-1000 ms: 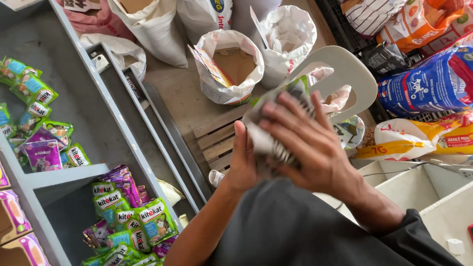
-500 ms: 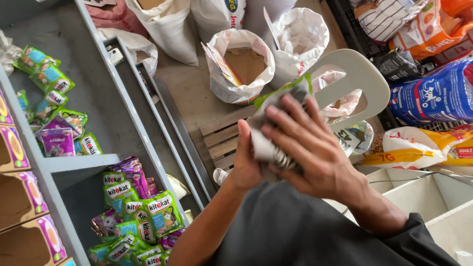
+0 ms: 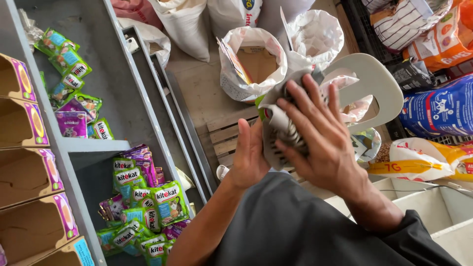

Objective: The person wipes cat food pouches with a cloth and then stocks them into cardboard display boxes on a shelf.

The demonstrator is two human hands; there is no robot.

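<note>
Both hands hold a bundle of small pouches (image 3: 274,129) with silvery backs and a green edge, at the middle of the view. My left hand (image 3: 249,158) props the bundle from the left side and beneath. My right hand (image 3: 322,135) lies flat over its front, fingers spread across it. Most of the bundle is hidden behind the right hand. Below the hands is dark fabric (image 3: 295,226).
A grey metal shelf (image 3: 93,145) on the left carries several green and purple pouches (image 3: 148,197) and open cardboard display boxes (image 3: 24,167). Open white sacks (image 3: 251,59) stand behind on a wooden pallet (image 3: 229,135). A white plastic chair back (image 3: 379,81), feed bags (image 3: 438,108) and white bins (image 3: 443,212) are on the right.
The view has shifted, so the shelf and display boxes fill more of the left side. Both hands stay on the bundle, now a little lower and closer.
</note>
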